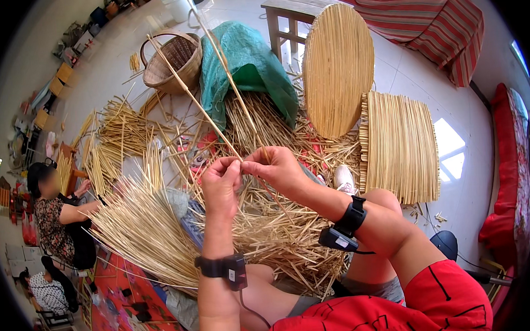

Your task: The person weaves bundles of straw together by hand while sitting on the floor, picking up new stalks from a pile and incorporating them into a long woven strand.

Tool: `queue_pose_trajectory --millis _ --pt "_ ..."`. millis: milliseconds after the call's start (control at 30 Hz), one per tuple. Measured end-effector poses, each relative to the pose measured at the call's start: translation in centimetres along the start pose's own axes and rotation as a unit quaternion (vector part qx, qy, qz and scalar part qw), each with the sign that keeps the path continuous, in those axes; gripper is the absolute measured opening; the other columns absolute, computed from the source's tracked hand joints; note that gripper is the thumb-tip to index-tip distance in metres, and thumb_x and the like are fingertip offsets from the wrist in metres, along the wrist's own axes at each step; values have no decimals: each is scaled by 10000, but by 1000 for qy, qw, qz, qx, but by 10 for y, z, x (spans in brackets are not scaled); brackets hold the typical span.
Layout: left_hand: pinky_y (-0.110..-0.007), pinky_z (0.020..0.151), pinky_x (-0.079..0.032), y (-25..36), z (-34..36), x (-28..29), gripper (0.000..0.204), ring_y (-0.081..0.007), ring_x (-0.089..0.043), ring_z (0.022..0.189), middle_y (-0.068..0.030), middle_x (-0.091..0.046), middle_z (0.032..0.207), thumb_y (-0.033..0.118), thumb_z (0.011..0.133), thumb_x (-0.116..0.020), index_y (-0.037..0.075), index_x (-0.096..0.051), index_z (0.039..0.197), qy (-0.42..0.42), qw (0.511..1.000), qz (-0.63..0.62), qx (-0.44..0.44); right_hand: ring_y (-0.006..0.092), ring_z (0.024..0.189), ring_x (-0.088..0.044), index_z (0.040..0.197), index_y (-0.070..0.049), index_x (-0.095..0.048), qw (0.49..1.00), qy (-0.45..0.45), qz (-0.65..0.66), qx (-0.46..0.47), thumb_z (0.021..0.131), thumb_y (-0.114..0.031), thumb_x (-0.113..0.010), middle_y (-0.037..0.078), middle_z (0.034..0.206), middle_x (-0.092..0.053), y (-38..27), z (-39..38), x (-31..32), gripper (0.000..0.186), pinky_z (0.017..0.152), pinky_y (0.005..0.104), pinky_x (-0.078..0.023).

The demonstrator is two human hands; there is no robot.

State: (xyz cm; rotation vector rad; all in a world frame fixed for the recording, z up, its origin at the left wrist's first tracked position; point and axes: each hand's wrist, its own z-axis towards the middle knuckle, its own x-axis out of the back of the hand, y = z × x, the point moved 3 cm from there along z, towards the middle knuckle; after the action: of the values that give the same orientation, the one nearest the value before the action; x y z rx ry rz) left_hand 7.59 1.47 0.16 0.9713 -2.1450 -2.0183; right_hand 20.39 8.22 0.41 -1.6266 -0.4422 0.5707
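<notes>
In the head view, the left hand (220, 183) and right hand (277, 169) meet at the centre, their fingertips touching or nearly so. The left thumb and fingers are pinched on the lower end of one long stalk (187, 90), which slants up toward the far left. The right thumb and fingers are closed on a second long stalk (229, 74), which rises toward the far side, to the right of the first; the two stand apart along their upper lengths.

Near and below the hands lies a heap of short straw pieces (287, 236); to its left fans a large sheaf of pale stalks (142, 226). Farther left are loose bundles of yellow stalks (122, 125). On the far side, a green sheet (235, 50) drapes over more stalks, just right of a woven basket (163, 82).

To the right of the sheet stands an oval panel of parallel stalks (339, 71), with a rectangular panel (399, 146) nearer and to its right. A wooden bench (298, 5) stands behind the oval. At the left, a seated co-worker in a floral top (52, 214) reaches toward the sheaf.
</notes>
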Motion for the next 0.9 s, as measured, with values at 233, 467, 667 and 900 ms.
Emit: queue_pose_trajectory --millis 233,467,667,900 --pt "-160 441 -300 0 0 4 30 -30 -397 489 30 -517 643 27 843 -599 13 -585 865 -5 1000 18 -1 102 617 -576 827 10 -670 995 0 -86 41 787 -166 -688 80 700 -656 -3 -2 0 181 564 268 -459" --pt "-157 432 -292 -4 1 2 26 -24 -392 488 37 -509 644 22 838 -594 18 -581 860 5 1000 18 -7 54 574 -468 810 8 -654 987 26 -126 100 807 -138 -686 8 623 -557 -3 -4 -3 149 498 239 -376" --pt "-152 433 -291 -4 1 5 29 -18 -389 490 46 -506 644 24 839 -593 27 -583 865 0 1000 20 6 82 584 -518 813 1 -663 990 12 -123 63 797 -154 -682 46 653 -604 -6 -4 -2 157 531 259 -414" --pt "-140 438 -303 -5 2 9 43 -13 -398 492 32 -545 679 23 827 -586 26 -582 869 -18 999 2 30 85 625 -550 821 19 -663 999 -35 -40 9 808 -185 -673 55 688 -635 6 -2 -3 204 561 253 -438"
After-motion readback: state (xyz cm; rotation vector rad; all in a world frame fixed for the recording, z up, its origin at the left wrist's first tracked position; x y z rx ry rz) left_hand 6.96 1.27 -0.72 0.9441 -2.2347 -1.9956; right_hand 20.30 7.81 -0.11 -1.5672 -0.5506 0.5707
